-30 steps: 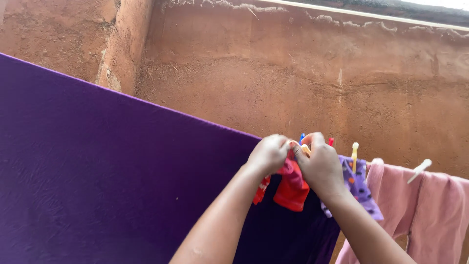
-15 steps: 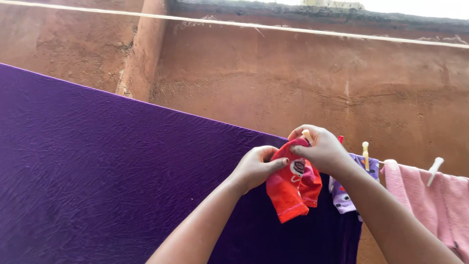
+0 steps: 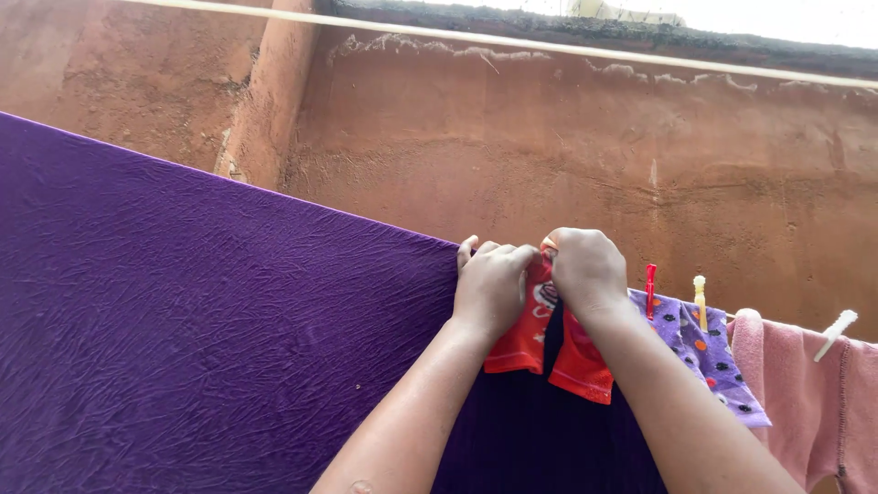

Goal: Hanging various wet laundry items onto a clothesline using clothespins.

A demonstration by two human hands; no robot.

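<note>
Both hands lowered to line; left hand (image 3: 489, 288), right hand (image 3: 587, 270) closed, pinching red garment (image 3: 540, 338).

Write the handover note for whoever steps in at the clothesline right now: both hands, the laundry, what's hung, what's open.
Left hand: closed on the top of the red sock, at the upper edge of the purple sheet.
Right hand: also gripping the sock's top; a bit of a pale peg seems to show between the hands.
Hung: purple sheet over the line; purple patterned sock held by a red peg and a yellow peg; pink garment with a white peg.
Open: the red sock hangs down but both hands hold it; whether it is clipped cannot be seen.
</note>
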